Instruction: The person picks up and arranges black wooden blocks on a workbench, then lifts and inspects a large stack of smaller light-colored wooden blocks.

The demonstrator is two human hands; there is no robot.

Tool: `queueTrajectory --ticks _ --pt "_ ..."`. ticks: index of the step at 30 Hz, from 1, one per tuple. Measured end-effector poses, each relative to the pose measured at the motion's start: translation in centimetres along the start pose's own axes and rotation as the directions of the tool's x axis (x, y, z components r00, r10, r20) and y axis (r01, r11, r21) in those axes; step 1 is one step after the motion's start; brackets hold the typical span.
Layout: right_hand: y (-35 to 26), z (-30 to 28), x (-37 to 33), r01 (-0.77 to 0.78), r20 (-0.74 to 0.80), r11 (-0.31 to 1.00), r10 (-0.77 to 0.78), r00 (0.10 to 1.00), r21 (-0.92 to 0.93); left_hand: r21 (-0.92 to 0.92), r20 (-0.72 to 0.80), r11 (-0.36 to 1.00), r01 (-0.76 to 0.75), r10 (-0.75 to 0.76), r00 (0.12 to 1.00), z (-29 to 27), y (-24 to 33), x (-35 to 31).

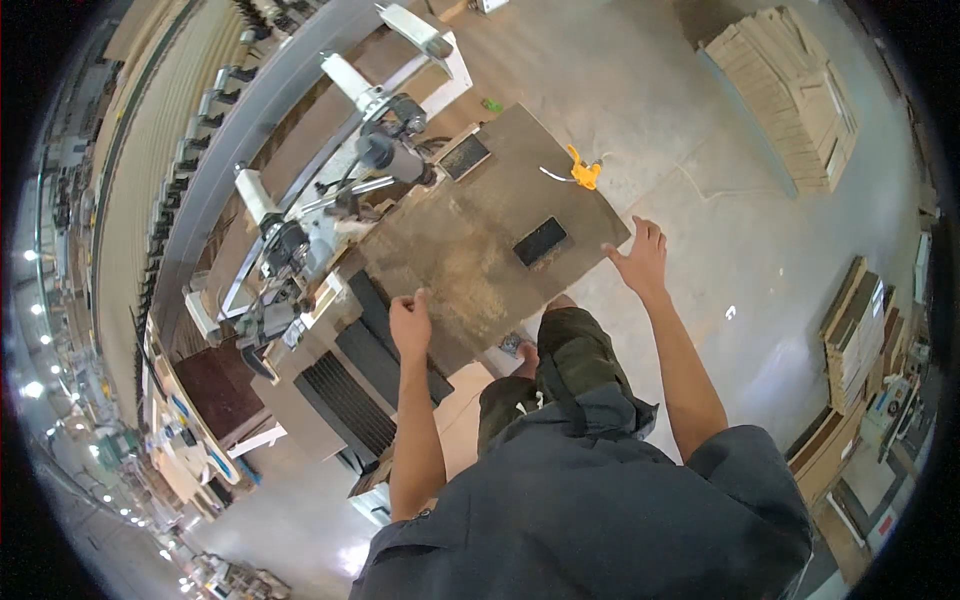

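A brown, dust-strewn board [480, 270] lies on the workbench in front of me. My left hand [409, 326] is curled closed over its left part, beside long dark strips [375, 355]; whatever is inside the fingers is hidden. At the board's right corner my right hand [643, 262] is open, thumb and fingers spread, holding nothing. A small black rectangular block [540, 243] rests on the board between my hands. Another black rectangle [464, 157] sits at the far edge. Near the far right edge is a yellow tool [584, 172] with a thin pale nozzle.
Machine heads with motors [385, 150] line the bench's far left side. Ridged black strips [345, 403] lie stacked left of the board. A stack of flat brown panels [785, 95] stands on the floor at far right, with more panels [857, 340] nearer.
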State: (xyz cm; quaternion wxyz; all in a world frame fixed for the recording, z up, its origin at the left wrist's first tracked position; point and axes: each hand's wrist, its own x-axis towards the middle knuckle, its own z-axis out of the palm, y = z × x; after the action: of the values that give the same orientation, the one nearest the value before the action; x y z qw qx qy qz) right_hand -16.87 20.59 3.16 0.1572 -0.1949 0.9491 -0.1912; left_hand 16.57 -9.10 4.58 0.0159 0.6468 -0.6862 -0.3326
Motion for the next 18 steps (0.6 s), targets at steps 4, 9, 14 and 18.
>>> queueTrajectory --ticks 4,9,14,18 --pt "-2.2 2.6 4.8 -0.106 0.109 0.994 0.106 0.988 -0.003 0.086 -0.015 0.996 0.023 -0.021 1.0 1.8 -1.2 2.9" --pt "-3.9 3.7 5.6 -0.163 0.209 0.987 0.16 0.965 -0.003 0.073 0.021 0.991 0.116 -0.117 0.993 2.2 -0.4 3.3" --pt "-2.8 3.9 5.2 -0.163 0.268 0.984 0.177 0.947 -0.073 0.277 0.174 0.957 0.09 -0.143 0.974 1.0 -1.2 3.6" --pt "-1.1 4.1 4.4 -0.161 0.279 0.985 0.173 0.944 -0.065 0.143 0.291 0.979 0.147 -0.183 0.939 0.2 -1.4 3.6"
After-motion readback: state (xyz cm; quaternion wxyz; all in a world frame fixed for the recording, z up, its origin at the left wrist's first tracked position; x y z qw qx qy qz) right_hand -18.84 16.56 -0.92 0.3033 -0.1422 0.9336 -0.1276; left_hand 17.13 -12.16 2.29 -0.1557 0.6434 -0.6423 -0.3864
